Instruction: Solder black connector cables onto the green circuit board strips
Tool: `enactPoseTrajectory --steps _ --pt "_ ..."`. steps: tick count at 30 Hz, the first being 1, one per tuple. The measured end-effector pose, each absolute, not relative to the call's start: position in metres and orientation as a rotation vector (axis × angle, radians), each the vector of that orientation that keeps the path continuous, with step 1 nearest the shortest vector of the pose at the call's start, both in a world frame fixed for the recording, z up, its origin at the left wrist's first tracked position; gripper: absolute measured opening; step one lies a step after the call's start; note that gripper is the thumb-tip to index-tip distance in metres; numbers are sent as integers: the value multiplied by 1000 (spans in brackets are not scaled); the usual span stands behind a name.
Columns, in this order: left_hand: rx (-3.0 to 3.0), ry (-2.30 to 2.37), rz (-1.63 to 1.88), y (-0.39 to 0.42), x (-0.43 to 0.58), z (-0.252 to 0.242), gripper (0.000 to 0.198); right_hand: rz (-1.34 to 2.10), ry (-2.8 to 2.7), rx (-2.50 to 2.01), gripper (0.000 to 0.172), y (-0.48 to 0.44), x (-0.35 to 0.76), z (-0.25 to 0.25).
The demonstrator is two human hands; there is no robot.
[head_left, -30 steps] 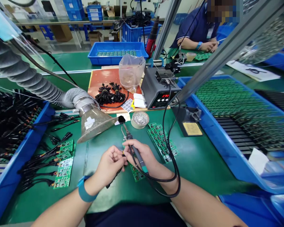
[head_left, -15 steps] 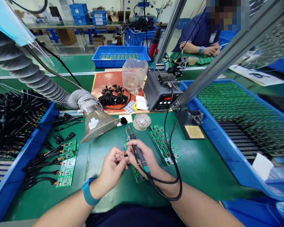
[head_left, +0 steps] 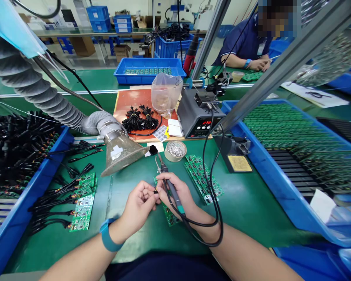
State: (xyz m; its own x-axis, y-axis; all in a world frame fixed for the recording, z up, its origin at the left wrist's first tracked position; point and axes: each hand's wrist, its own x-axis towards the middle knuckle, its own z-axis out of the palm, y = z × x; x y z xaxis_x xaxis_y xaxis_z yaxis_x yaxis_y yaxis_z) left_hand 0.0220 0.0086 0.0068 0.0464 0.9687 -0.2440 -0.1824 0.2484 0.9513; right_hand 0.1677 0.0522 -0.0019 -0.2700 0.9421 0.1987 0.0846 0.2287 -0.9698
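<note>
Clasping a soldering iron [head_left: 173, 191], the right hand [head_left: 185, 192] sits beside the left hand [head_left: 139, 203] pinching wires [head_left: 156, 191].

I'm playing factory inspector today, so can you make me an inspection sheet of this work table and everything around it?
Surface: green tabletop, light shining on it in places.
Work things: a circuit board, partly hidden by the hands; spare boards to its right; boards with black cables to the left.
Clutter: round tub of silvery bits, plastic bag, cable bundles.
Hands: left hand pinches a small wire end; right hand holds a soldering iron, tip pointing away from the body.
Cables: black cord loops over the right forearm.
Surroundings: fume funnel, soldering station, another person seated across.
</note>
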Motion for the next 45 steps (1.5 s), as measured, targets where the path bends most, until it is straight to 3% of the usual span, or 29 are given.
enactPoseTrajectory --steps 6,45 --pt "833 1099 1113 8 22 6 43 1251 -1524 -1037 25 51 167 1" --pt "853 1178 1044 11 16 7 37 925 -1728 -1019 21 51 171 -1"
